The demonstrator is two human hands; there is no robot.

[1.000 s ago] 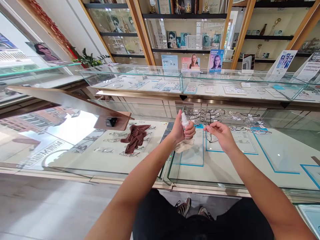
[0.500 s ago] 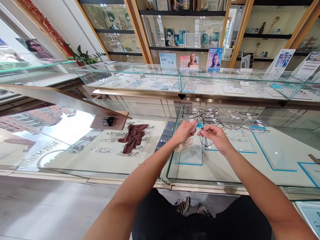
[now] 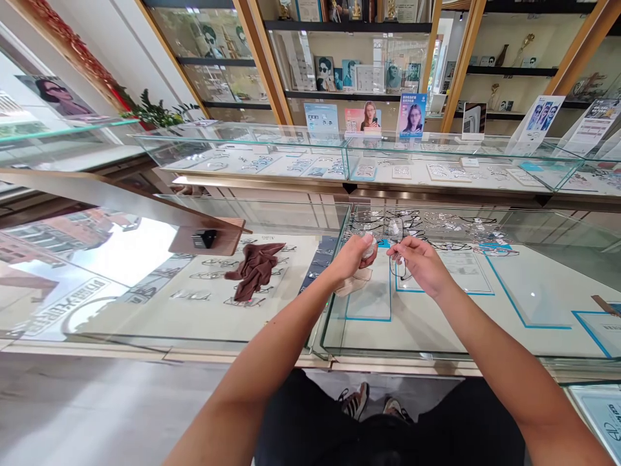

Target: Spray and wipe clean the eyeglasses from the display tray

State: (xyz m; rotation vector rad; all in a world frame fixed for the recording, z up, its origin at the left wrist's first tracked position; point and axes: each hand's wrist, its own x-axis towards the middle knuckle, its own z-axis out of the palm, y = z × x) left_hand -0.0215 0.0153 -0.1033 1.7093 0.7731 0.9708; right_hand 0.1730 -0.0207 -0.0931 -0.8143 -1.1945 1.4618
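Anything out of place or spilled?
A brown cloth lies crumpled at left, partly hiding the eyeglasses rowed there, looking untidy; a beige cloth near the left hand is rumpled too. No spill visible.

narrow gap between left hand (image 3: 358,257) and held eyeglasses (image 3: 396,229). frames (image 3: 441,228) (several rows) crowd beyond; room nearer, over countertop (image 3: 412,327).

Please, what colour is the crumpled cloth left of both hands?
The cloth is dark reddish brown; it shows best in the head view.
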